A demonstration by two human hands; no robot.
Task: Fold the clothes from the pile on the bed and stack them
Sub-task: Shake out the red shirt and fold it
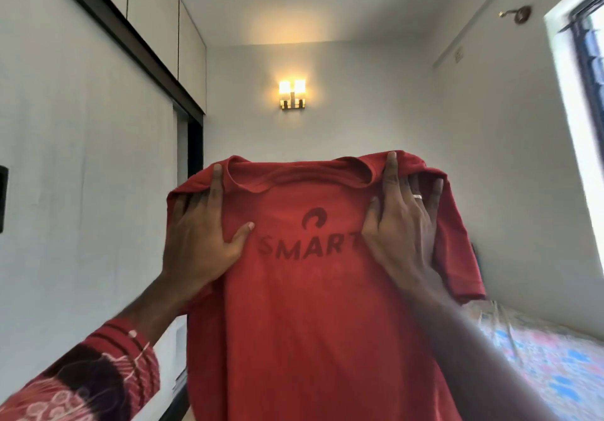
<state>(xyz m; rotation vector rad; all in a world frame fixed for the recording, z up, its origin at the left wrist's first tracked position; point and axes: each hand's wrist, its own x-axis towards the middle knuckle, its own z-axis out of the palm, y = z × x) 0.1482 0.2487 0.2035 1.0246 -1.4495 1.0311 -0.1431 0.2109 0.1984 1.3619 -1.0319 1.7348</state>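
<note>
Red T-shirt (313, 306) held up, spread between hands. Left hand (199, 240), right hand (402, 224) grip shoulders, fingers extended along the near face. Keep shoulder seams level; fold sleeves behind evenly.

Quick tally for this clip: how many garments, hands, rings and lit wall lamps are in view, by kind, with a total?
Red T-shirt, held up: 1
Hands gripping its shoulders: 2, left hand and right hand
Ring on the right hand: 1
Lit wall lamp: 1
Total: 5
</note>
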